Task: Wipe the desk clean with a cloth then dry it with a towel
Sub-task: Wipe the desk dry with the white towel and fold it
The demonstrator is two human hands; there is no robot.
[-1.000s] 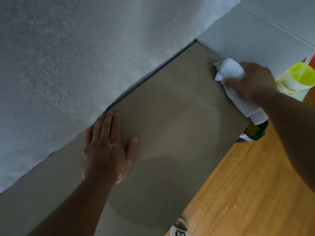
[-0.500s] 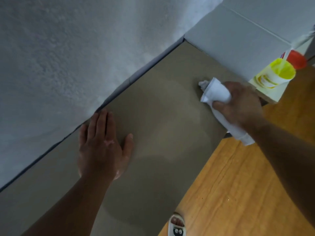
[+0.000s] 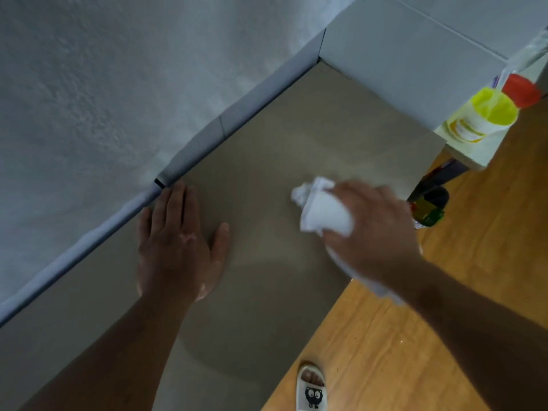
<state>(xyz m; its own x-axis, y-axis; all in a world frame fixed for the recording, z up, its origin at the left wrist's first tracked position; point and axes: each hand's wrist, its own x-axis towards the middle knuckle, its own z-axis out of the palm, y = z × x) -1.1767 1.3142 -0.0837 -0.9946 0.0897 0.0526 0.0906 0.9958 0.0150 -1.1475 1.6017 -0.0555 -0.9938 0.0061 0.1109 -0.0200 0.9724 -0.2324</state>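
Observation:
The grey-brown desk [image 3: 267, 143] runs along a rough white wall. My right hand [image 3: 373, 229] grips a bunched white cloth [image 3: 323, 209] and presses it on the desk near the middle, a little in from the front edge. The cloth's tail hangs out below my palm past the desk edge. My left hand [image 3: 178, 244] lies flat on the desk, fingers straight and together, close to the wall. Both hands look slightly blurred.
A white box [image 3: 400, 63] stands at the desk's far end. Beside it is a pale container with a yellow lid [image 3: 489, 111] and a red cap [image 3: 522, 90]. A dark bottle [image 3: 427, 206] sits below the desk edge. Wood floor [image 3: 415, 336] and a slippered foot [image 3: 311, 387] lie on the right.
My right hand has dragged the cloth from the far corner by the white box toward me and to the left, across the desk. My left hand stays flat in place.

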